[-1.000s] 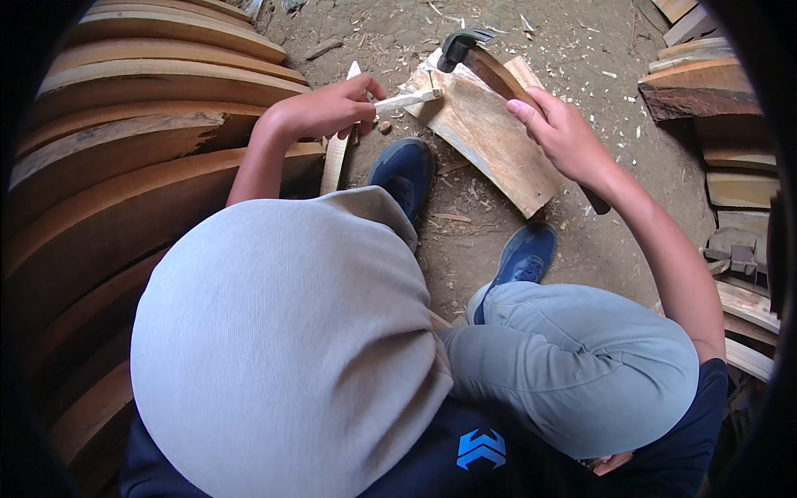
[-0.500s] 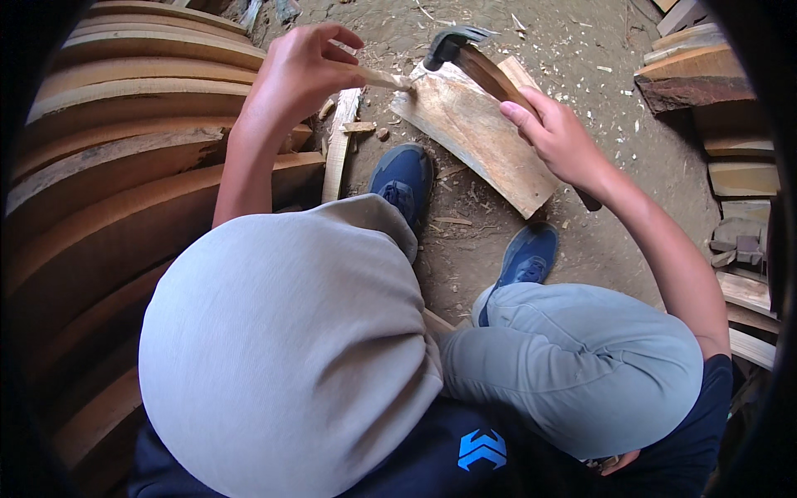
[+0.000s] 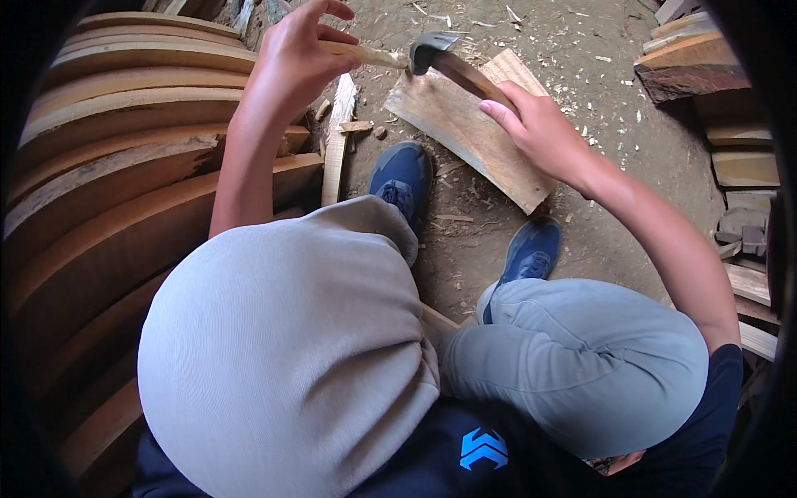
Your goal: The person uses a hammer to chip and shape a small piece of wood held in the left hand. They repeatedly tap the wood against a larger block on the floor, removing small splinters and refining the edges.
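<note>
One stick (image 3: pixel 371 56) sits pinched in our left hand (image 3: pixel 286 65), its long axis running rightward toward the head of the hammer (image 3: pixel 462 75) we grip in our right hand (image 3: pixel 544 133), near the board (image 3: pixel 471 137)

Wood workshop: plank stack (image 3: pixel 149 104), shavings (image 3: pixel 603 59)

**All Around Me**

Curved tan wooden planks (image 3: pixel 141 199) are on my left. A flat tan wooden board (image 3: pixel 465 131) lies before my blue lace-up right shoe (image 3: pixel 533 253). A thin pale wooden strip (image 3: pixel 335 153) lies between the planks and my matching left shoe (image 3: pixel 400 178).
</note>
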`<action>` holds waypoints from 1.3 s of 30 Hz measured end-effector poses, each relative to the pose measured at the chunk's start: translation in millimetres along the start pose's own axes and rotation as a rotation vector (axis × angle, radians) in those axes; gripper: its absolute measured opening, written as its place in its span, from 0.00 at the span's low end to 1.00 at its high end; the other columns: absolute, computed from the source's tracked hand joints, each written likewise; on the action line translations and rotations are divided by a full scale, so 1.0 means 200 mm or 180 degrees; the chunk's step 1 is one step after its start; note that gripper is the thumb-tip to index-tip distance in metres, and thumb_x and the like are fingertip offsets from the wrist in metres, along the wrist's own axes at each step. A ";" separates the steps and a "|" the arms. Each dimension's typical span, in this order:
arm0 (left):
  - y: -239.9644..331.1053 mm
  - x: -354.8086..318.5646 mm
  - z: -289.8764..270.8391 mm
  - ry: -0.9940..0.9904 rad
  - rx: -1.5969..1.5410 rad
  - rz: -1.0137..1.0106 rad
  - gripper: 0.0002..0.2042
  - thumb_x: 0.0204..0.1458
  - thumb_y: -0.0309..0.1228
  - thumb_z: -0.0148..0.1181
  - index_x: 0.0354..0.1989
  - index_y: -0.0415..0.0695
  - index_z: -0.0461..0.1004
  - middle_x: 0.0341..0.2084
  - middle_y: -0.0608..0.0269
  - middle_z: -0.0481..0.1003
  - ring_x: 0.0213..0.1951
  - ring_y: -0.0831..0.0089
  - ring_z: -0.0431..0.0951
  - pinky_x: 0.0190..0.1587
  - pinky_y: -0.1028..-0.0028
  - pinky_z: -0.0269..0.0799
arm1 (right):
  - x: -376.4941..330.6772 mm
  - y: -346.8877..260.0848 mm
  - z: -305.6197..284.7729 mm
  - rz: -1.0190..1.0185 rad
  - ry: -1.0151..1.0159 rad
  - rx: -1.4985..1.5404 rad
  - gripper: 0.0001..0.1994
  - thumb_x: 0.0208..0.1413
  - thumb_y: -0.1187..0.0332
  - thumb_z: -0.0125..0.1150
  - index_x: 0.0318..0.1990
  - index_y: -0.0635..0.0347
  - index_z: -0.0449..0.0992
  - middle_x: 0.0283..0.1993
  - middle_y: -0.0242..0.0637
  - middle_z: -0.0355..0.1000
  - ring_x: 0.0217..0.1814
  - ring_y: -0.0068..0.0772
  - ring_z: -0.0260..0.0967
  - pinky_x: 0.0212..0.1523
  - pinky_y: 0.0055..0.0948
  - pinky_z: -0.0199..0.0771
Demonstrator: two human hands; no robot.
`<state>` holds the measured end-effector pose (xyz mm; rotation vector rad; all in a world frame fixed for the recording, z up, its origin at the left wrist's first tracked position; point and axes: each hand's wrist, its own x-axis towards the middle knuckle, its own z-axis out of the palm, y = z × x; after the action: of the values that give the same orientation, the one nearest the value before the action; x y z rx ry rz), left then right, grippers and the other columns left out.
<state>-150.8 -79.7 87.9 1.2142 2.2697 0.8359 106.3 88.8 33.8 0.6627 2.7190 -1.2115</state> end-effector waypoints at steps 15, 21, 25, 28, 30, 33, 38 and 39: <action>0.25 0.00 -0.02 0.0196 0.0075 0.0004 0.25 0.47 0.21 0.71 0.55 0.38 0.69 0.31 0.57 0.81 0.34 0.71 0.81 0.35 0.73 0.77 | 0.06 0.02 0.01 0.0081 -0.0081 -0.0344 0.22 0.72 0.52 0.48 0.49 0.68 0.70 0.30 0.59 0.76 0.35 0.61 0.77 0.40 0.52 0.74; -0.21 0.10 0.26 0.0029 -0.0920 0.1071 0.16 0.62 0.30 0.62 0.57 0.41 0.74 0.49 0.50 0.80 0.51 0.67 0.81 0.55 0.66 0.77 | 0.04 0.03 0.02 0.0200 -0.0113 0.0042 0.23 0.71 0.52 0.49 0.49 0.69 0.72 0.34 0.59 0.77 0.40 0.58 0.78 0.43 0.49 0.73; -0.31 0.10 0.43 0.0480 -0.2111 0.1393 0.15 0.67 0.36 0.57 0.54 0.37 0.75 0.47 0.57 0.80 0.50 0.69 0.80 0.54 0.66 0.78 | 0.01 0.09 0.05 0.0101 0.0308 0.0223 0.23 0.71 0.51 0.50 0.50 0.69 0.73 0.36 0.57 0.77 0.40 0.55 0.77 0.45 0.47 0.72; -0.38 0.18 0.46 0.0587 -0.2402 0.1133 0.17 0.62 0.24 0.63 0.57 0.38 0.68 0.35 0.62 0.77 0.38 0.73 0.79 0.44 0.72 0.76 | 0.01 0.09 0.06 0.0062 0.0342 0.0329 0.24 0.71 0.51 0.50 0.52 0.69 0.73 0.36 0.56 0.77 0.39 0.55 0.76 0.44 0.47 0.71; -0.32 0.17 0.42 0.0162 -0.2466 0.0970 0.16 0.64 0.25 0.60 0.58 0.37 0.69 0.39 0.61 0.78 0.43 0.73 0.79 0.48 0.72 0.75 | 0.01 0.08 0.04 0.0104 0.0246 0.0337 0.24 0.70 0.51 0.50 0.53 0.69 0.73 0.36 0.56 0.77 0.39 0.56 0.76 0.44 0.47 0.71; -0.27 0.20 0.38 -0.0145 -0.2386 0.0940 0.16 0.65 0.27 0.59 0.59 0.36 0.70 0.44 0.59 0.79 0.48 0.71 0.79 0.54 0.71 0.75 | 0.00 0.05 0.03 0.0132 0.0100 0.0238 0.23 0.71 0.51 0.50 0.52 0.68 0.73 0.35 0.58 0.76 0.40 0.58 0.76 0.43 0.48 0.71; -0.31 0.23 0.38 -0.0237 -0.2411 0.0804 0.15 0.65 0.27 0.59 0.58 0.35 0.73 0.47 0.58 0.80 0.52 0.70 0.79 0.58 0.69 0.74 | 0.00 0.05 0.05 -0.0113 0.0144 -0.0001 0.22 0.71 0.52 0.50 0.52 0.66 0.72 0.30 0.60 0.74 0.37 0.62 0.75 0.41 0.51 0.71; -0.30 0.23 0.37 -0.0256 -0.2405 0.0768 0.15 0.65 0.27 0.59 0.58 0.35 0.74 0.48 0.58 0.80 0.52 0.70 0.79 0.58 0.69 0.74 | 0.00 0.05 0.06 -0.0165 0.0221 -0.0001 0.22 0.71 0.52 0.50 0.52 0.66 0.72 0.30 0.60 0.74 0.36 0.63 0.74 0.40 0.52 0.71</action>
<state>-164.6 -44.3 -9.9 1.1162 1.5074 1.5165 108.6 85.6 18.0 0.6502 2.8100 -1.2213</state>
